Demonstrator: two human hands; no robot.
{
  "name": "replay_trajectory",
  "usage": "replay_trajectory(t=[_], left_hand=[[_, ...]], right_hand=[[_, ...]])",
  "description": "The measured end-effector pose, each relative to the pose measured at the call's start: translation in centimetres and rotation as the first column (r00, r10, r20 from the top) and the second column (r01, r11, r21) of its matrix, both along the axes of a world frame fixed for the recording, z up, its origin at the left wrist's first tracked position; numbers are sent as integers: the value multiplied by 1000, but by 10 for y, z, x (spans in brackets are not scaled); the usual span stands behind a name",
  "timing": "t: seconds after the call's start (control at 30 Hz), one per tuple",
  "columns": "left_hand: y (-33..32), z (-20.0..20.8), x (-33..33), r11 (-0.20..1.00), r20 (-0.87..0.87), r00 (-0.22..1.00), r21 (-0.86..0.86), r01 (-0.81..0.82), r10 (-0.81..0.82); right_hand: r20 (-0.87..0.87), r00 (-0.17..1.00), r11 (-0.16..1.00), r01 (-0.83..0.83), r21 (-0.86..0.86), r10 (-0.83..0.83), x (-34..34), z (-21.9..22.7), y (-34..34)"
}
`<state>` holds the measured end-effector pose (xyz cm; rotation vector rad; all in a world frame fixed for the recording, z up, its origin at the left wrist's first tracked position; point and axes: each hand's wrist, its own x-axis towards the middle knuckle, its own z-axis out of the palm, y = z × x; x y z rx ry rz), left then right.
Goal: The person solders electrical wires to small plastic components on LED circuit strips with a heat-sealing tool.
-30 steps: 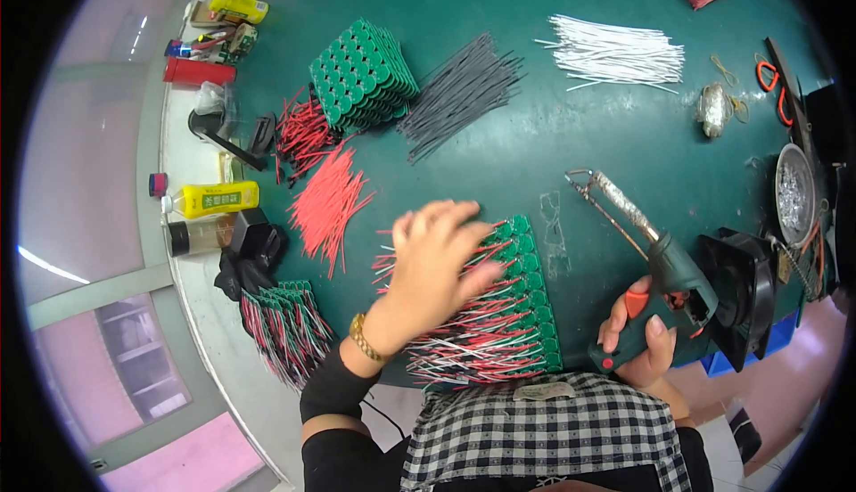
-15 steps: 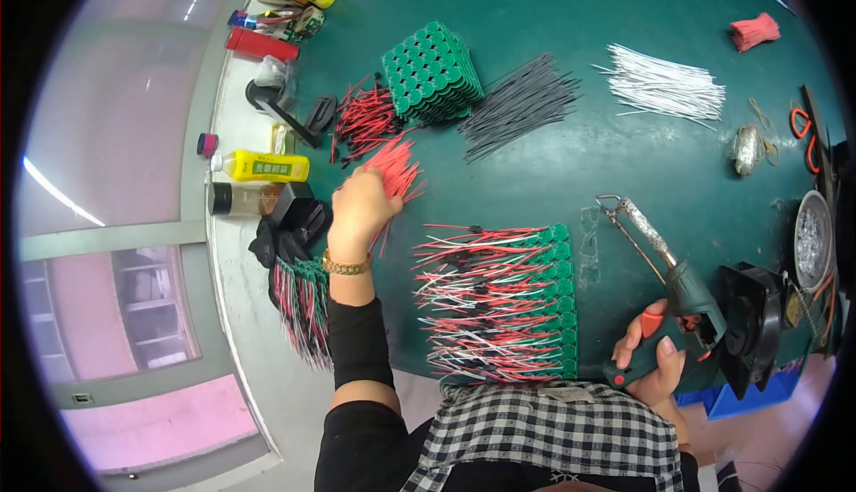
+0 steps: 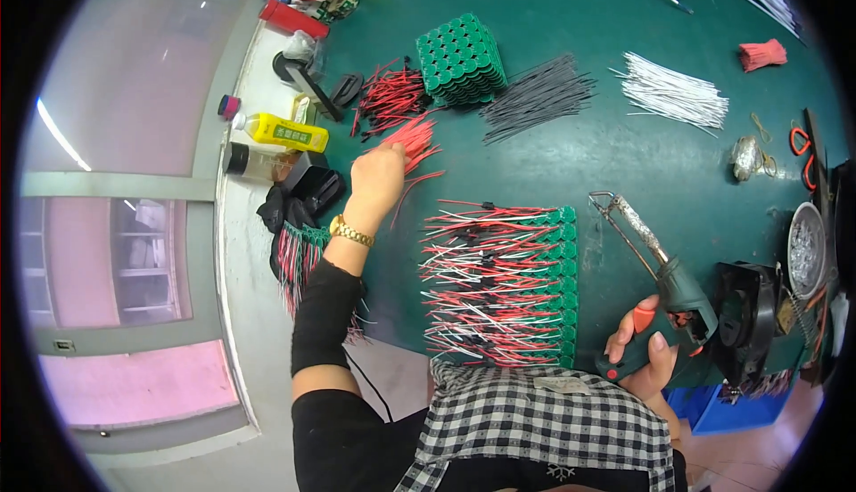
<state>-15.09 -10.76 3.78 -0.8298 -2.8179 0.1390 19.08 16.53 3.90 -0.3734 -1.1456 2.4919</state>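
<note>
My left hand (image 3: 379, 176), wearing a gold watch, is at the near end of a bundle of red wires (image 3: 416, 140); its fingers curl closed on the wire ends, partly hidden. A few loose red wires lie beside the wrist. In my right hand (image 3: 649, 364) is the handle of a green soldering gun (image 3: 679, 289) with an orange trigger, its metal tip pointing up and left over the mat. Between my hands lies a panel of round green circuit boards (image 3: 563, 291), with rows of red, white and black wires spreading left from it.
Behind are a stack of green boards (image 3: 459, 60), red wires with black parts (image 3: 390, 100), grey wires (image 3: 539, 95) and white wires (image 3: 675, 91). Bottles, one a yellow drink bottle (image 3: 285, 132), line the left ledge. A black fan (image 3: 747, 318) and metal bowl (image 3: 807, 250) stand right.
The whole view has shifted a little. My left hand still works at the red wire bundle, with some wires now splayed apart near it. The right hand keeps its hold on the soldering gun.
</note>
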Motion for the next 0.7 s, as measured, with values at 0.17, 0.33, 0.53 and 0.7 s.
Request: replay_trajectory(t=[0.17,0.33,0.53,0.7], left_hand=[[-4,30,-6,986,30,999,165,18,-23],[12,72,0,913,76,910,-7,408,-407],[84,100,26,551,9,659,-539,637,-752],[116,53,36,506,-12,601,-555,661,-799]], right_hand=[[-19,999,999,-31,-16,31,1,5,-2],[-41,999,1000,-20,-20,19,1,6,-1],[-34,999,1000,27,-5,-27,-1,4,4],[-7,1000,1000,1,11,-1,-6,3,11]])
